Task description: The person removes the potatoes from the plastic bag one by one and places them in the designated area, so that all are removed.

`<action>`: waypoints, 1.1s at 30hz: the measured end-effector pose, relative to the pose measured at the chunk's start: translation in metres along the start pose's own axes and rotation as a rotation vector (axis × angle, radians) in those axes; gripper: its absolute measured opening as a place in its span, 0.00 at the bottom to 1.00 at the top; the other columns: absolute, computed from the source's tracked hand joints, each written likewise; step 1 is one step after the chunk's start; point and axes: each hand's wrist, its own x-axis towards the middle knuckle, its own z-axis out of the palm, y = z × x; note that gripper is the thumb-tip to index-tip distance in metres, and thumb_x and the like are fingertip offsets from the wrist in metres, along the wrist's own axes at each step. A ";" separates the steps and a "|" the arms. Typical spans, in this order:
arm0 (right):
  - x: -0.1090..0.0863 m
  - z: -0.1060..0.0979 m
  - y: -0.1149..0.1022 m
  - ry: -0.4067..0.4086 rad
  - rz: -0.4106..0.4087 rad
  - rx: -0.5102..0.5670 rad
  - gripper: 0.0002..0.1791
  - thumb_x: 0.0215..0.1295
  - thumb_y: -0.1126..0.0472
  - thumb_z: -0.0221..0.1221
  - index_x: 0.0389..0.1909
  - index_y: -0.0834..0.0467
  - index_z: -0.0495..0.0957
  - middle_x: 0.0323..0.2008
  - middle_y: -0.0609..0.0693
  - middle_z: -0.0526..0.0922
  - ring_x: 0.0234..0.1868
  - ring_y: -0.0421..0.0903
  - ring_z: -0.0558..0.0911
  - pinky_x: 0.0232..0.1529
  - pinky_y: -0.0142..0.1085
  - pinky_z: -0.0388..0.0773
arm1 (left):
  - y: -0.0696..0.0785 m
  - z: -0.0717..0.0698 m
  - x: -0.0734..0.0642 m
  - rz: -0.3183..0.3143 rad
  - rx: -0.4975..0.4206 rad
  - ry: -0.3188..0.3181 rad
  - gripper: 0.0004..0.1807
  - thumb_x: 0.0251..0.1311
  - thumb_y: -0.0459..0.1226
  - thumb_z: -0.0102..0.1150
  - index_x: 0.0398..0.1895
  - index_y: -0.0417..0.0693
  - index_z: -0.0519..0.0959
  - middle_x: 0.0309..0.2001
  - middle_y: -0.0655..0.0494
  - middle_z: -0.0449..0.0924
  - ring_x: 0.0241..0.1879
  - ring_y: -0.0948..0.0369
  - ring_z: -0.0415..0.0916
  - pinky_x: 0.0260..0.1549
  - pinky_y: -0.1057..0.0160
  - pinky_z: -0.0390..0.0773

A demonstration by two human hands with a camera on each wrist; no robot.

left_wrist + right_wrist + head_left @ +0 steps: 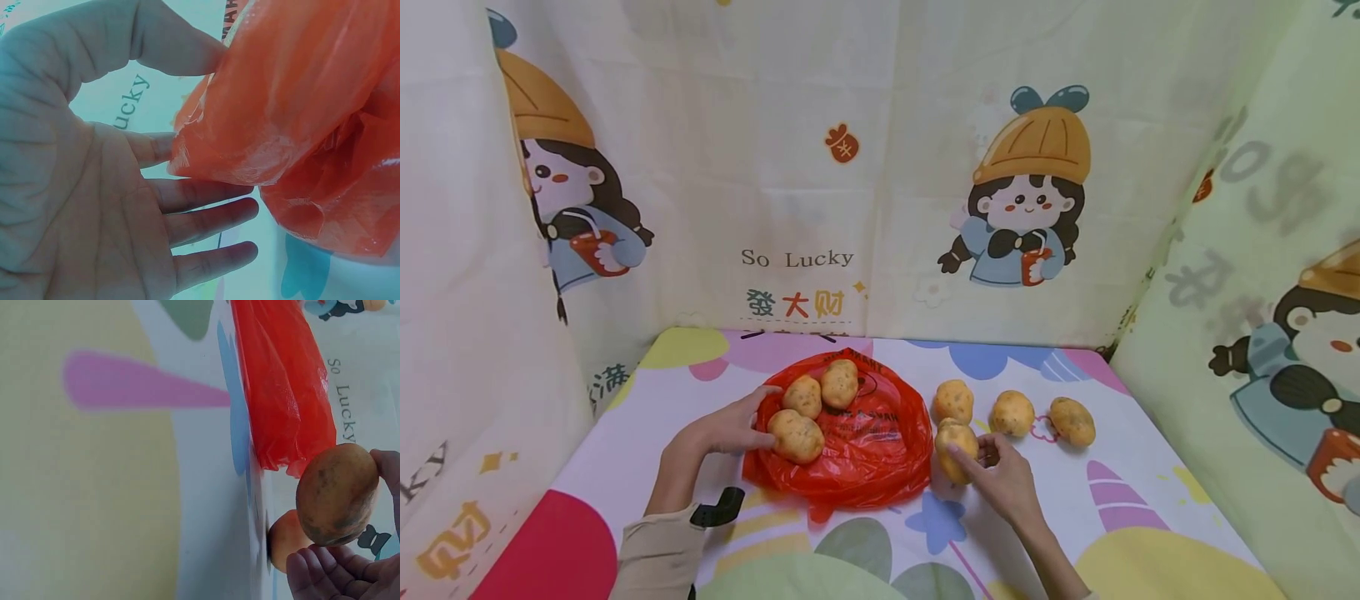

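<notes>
An opened-out red plastic bag (880, 450) lies on the table, with three potatoes (797, 437) on its left part. At the bag's left edge is my left hand (726, 427), its fingers fairly straight and spread. In the left wrist view, the thumb and fingertips (240, 256) touch the bag's film, some passing behind or under it. My right hand (1003, 479) holds a potato (956, 451) between thumb and fingers, just right of the bag. The right wrist view shows this potato (337, 494) with dark patches, raised off the table.
Three more potatoes lie in a loose row right of the bag: one behind the held potato (953, 401), one in the middle (1012, 413) and one farthest right (1072, 422). A patterned cloth (1150, 542) covers the table. Printed curtains (887, 192) enclose the back and sides.
</notes>
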 end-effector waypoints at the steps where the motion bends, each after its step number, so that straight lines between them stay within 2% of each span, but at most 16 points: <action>1: 0.000 -0.001 0.000 -0.004 0.007 -0.013 0.29 0.56 0.39 0.71 0.43 0.59 0.78 0.35 0.50 0.82 0.36 0.43 0.78 0.35 0.31 0.74 | 0.000 0.000 0.000 0.002 0.000 0.000 0.48 0.54 0.41 0.68 0.75 0.38 0.56 0.72 0.34 0.62 0.68 0.39 0.63 0.67 0.32 0.64; 9: -0.001 -0.005 0.000 -0.045 0.024 -0.111 0.30 0.56 0.36 0.70 0.39 0.58 0.76 0.31 0.49 0.80 0.32 0.42 0.75 0.31 0.32 0.71 | -0.002 -0.001 0.001 0.006 0.009 0.000 0.47 0.54 0.40 0.68 0.75 0.37 0.56 0.72 0.34 0.62 0.69 0.39 0.62 0.67 0.32 0.64; 16: -0.002 -0.005 0.000 -0.084 0.032 -0.162 0.30 0.56 0.35 0.69 0.39 0.59 0.77 0.32 0.49 0.80 0.31 0.43 0.74 0.32 0.34 0.70 | -0.002 0.000 -0.001 -0.014 -0.001 0.003 0.47 0.54 0.40 0.68 0.75 0.39 0.56 0.72 0.34 0.63 0.68 0.39 0.63 0.66 0.32 0.66; 20: -0.001 -0.005 0.000 -0.099 0.014 -0.167 0.31 0.58 0.36 0.68 0.44 0.61 0.76 0.34 0.50 0.82 0.32 0.44 0.77 0.32 0.35 0.72 | -0.001 0.000 -0.002 -0.024 -0.008 0.004 0.47 0.54 0.40 0.69 0.75 0.39 0.56 0.71 0.34 0.63 0.67 0.39 0.64 0.65 0.33 0.68; 26: -0.001 -0.004 0.000 -0.096 -0.006 -0.152 0.39 0.60 0.36 0.67 0.57 0.64 0.73 0.45 0.56 0.81 0.42 0.49 0.81 0.42 0.42 0.79 | -0.002 0.001 -0.002 -0.022 -0.012 0.003 0.47 0.54 0.40 0.69 0.75 0.39 0.56 0.71 0.34 0.63 0.66 0.40 0.64 0.65 0.33 0.68; 33: -0.004 -0.005 -0.002 -0.047 -0.054 -0.119 0.38 0.63 0.39 0.66 0.61 0.65 0.73 0.54 0.62 0.78 0.53 0.57 0.79 0.54 0.53 0.78 | -0.002 0.002 0.000 -0.014 -0.011 0.000 0.47 0.54 0.40 0.69 0.75 0.39 0.57 0.71 0.35 0.63 0.66 0.40 0.64 0.65 0.33 0.68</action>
